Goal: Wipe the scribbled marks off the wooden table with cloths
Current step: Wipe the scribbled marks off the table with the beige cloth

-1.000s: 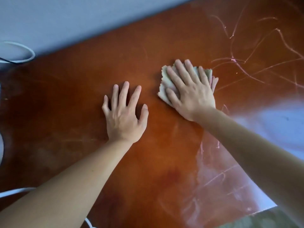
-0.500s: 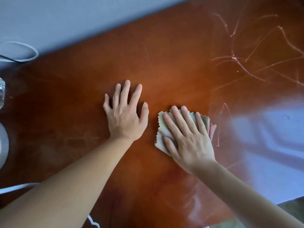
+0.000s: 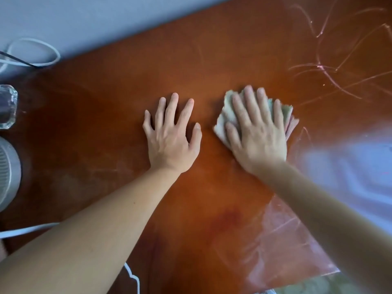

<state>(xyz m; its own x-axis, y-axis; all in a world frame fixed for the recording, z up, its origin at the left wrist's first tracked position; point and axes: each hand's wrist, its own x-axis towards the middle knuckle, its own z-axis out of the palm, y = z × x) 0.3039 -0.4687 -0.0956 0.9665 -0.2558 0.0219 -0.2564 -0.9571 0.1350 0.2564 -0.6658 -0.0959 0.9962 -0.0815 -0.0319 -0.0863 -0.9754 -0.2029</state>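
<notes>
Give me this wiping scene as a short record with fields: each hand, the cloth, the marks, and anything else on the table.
left hand: flat on the wooden table, fingers spread, holding nothing
right hand: pressed flat on the cloth
cloth: pale, folded, lying on the table under the palm
scribbled marks: pale lines, far right, unwiped
left edge: glass jar, round white device, white cable
</notes>
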